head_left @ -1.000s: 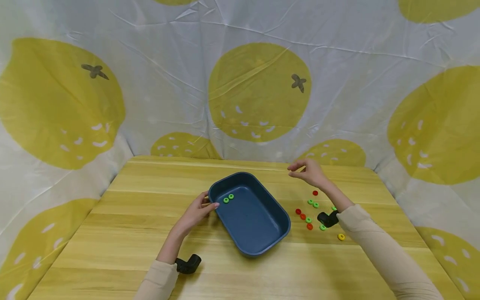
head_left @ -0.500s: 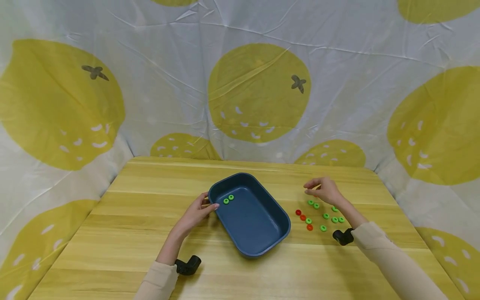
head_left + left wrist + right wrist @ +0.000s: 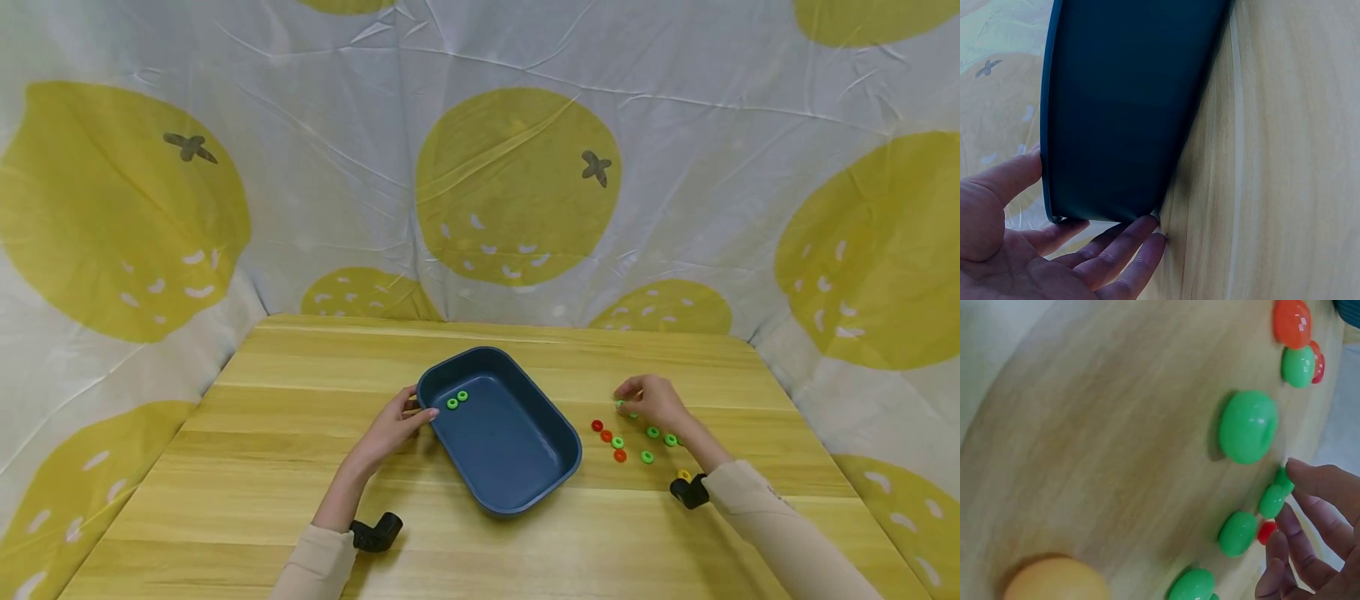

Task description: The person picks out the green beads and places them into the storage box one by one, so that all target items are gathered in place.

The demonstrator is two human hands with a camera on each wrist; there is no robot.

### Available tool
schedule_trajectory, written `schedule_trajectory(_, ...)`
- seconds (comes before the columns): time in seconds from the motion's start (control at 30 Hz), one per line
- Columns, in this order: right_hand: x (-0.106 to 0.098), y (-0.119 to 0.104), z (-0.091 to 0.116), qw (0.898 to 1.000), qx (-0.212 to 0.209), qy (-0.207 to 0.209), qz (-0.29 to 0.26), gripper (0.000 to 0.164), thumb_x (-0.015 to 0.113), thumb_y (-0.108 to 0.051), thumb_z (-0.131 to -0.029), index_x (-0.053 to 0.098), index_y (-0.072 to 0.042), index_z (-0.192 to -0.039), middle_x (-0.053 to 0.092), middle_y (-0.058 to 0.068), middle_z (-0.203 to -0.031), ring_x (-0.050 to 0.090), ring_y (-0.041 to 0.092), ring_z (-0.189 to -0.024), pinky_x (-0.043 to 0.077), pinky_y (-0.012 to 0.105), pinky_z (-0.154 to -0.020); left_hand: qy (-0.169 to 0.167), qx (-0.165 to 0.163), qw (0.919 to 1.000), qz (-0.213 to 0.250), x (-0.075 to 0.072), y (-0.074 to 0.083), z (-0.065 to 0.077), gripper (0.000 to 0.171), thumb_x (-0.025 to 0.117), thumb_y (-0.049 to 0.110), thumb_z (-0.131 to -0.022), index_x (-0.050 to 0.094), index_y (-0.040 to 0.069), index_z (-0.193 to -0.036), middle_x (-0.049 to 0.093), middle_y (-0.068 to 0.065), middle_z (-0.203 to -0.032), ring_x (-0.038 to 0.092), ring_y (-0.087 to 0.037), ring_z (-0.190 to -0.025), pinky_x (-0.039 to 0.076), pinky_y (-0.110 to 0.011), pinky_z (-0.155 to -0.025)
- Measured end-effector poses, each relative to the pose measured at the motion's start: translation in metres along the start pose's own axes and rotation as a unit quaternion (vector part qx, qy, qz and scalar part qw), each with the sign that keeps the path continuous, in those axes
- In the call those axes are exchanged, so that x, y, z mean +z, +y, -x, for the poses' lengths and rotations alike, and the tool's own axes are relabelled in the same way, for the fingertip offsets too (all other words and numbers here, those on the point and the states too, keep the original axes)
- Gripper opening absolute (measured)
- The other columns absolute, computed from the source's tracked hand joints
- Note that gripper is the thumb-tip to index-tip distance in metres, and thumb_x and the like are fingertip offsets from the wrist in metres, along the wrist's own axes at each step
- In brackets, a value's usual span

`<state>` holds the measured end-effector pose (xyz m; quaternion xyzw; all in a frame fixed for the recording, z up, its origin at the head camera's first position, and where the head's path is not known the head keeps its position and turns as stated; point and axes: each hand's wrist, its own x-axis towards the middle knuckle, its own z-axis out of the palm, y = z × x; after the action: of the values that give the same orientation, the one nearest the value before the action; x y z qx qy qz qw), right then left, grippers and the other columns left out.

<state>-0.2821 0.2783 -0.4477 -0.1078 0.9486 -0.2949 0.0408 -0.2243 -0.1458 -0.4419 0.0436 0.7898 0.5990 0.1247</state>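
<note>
My left hand [image 3: 392, 427] holds a dark blue rectangular tub [image 3: 501, 454] at its far left corner, thumb on the rim. In the left wrist view its fingers [image 3: 1119, 253] curl under the tub's outer wall [image 3: 1125, 106]. Two green rings [image 3: 457, 400] lie inside the tub near that corner. My right hand [image 3: 654, 403] is low over scattered rings right of the tub, thumb and fingers parted. In the right wrist view the thumb tip is right at a small green ring [image 3: 1284, 480], beside another green ring [image 3: 1271, 501]. A red ring [image 3: 1266, 532] lies by the fingertips.
Left of the right hand, red rings [image 3: 606, 436] and a green ring [image 3: 617, 442] lie on the wooden table [image 3: 442, 554]. More green rings [image 3: 653, 432] sit under the right wrist. A yellow ring [image 3: 684, 475] is beside the black wrist mount [image 3: 688, 492]. A lemon-print cloth [image 3: 517, 183] hangs around the table.
My right hand has moved right and toward me, down to the scattered rings, and now covers the spot of the far red ring. The left hand and tub have stayed put.
</note>
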Motion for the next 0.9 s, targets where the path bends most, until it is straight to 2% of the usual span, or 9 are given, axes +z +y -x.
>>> schedule_trajectory(0.17,0.0025,0.0000,0.0017,1.000,0.001,0.000,0.011,0.015,0.071,-0.004,-0.079,0.070,0.001,-0.093,0.069,0.011,-0.083,0.056,0.015,-0.069,0.044,0.027,-0.061,0.000,0.000,1.0000,-0.002,0.0003,0.0010,0.0008,0.056,0.052,0.016,-0.097,0.027,-0.001,-0.144,0.042,-0.030,-0.136,0.042,-0.045,-0.127,0.042,-0.052,-0.100)
schedule_trajectory(0.4,0.0037,-0.0005,0.0012,1.000,0.001,0.004,0.025,0.013,0.072,-0.005,-0.078,0.071,-0.001,-0.091,0.068,0.009,-0.079,0.056,0.013,-0.065,0.044,0.027,-0.058,-0.003,0.005,1.0000,-0.007,0.0002,0.0010,0.0023,0.060,0.054,0.022,-0.096,0.028,-0.002,-0.144,0.042,-0.031,-0.136,0.042,-0.045,-0.127,0.042,-0.052,-0.100)
schedule_trajectory(0.63,0.0055,0.0004,-0.0001,0.999,0.000,0.008,0.032,0.011,0.072,-0.006,-0.079,0.071,-0.002,-0.090,0.069,0.008,-0.079,0.056,0.012,-0.065,0.044,0.027,-0.058,-0.001,0.004,1.0000,-0.005,0.0002,0.0012,0.0022,0.058,0.054,0.019,-0.096,0.028,-0.001,-0.143,0.042,-0.031,-0.136,0.043,-0.045,-0.127,0.043,-0.051,-0.099)
schedule_trajectory(0.9,0.0040,-0.0017,-0.0020,1.000,-0.006,0.020,0.015,0.014,0.070,-0.007,-0.080,0.071,-0.002,-0.093,0.067,0.007,-0.080,0.053,0.014,-0.068,0.042,0.023,-0.057,0.000,0.003,1.0000,-0.002,0.0000,-0.0008,-0.0006,0.057,0.054,0.019,-0.095,0.029,-0.001,-0.143,0.042,-0.030,-0.137,0.042,-0.045,-0.128,0.041,-0.053,-0.100)
